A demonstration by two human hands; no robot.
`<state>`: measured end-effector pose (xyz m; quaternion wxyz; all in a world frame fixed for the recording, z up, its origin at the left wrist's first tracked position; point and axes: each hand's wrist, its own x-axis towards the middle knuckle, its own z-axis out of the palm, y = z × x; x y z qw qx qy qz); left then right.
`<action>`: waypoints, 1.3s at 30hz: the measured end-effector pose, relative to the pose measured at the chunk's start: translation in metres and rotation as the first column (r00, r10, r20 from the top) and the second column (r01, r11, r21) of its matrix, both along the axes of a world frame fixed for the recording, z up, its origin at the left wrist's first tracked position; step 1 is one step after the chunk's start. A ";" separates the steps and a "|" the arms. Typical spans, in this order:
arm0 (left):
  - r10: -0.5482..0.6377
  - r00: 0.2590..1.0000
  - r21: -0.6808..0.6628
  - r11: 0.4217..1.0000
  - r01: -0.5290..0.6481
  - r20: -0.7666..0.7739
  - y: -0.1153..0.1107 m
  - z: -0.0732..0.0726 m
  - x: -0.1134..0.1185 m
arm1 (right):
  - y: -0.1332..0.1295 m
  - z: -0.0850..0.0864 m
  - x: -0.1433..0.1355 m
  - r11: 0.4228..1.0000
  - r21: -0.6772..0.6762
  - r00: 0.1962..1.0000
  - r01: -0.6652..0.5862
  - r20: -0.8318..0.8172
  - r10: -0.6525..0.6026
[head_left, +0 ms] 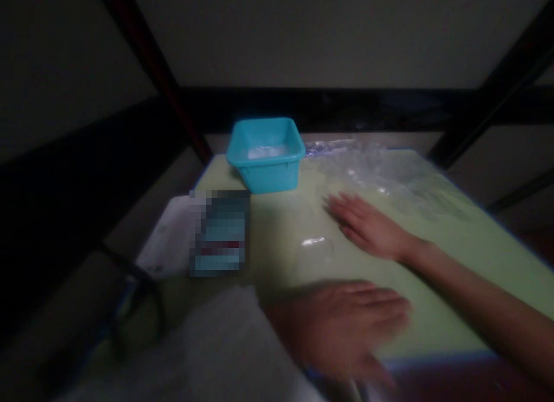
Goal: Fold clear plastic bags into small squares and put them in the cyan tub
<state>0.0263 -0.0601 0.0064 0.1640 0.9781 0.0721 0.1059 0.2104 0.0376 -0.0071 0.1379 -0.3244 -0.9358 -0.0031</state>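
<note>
My right hand [367, 223] reaches in from the right, palm down over the yellow-green tabletop [381, 310], with its fingers stretched out. Just left of it lies a small, flat piece of clear plastic [318, 251] with a bright glint; its exact kind is hard to make out. Nearer to me, my left hand [341, 327] extends from a pale sleeve [234, 344] across the table's front edge. Its fingers are straight and slightly blurred, thumb apart, and nothing shows in it. Whether either palm touches anything is hidden.
A turquoise plastic basin [270, 174] with something whitish inside stands at the back. Crumpled clear plastic film [389, 171] spreads over the back right. On the left lie a blurred-out phone-like object [223, 235] and a white item [173, 235]. A dark cable [147, 281] hangs by the left edge.
</note>
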 end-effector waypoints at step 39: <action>0.377 0.922 0.027 0.926 -0.376 -0.084 0.043 -0.002 -0.050 | 0.023 -0.006 0.038 0.977 0.005 0.976 0.215 -0.042 -0.215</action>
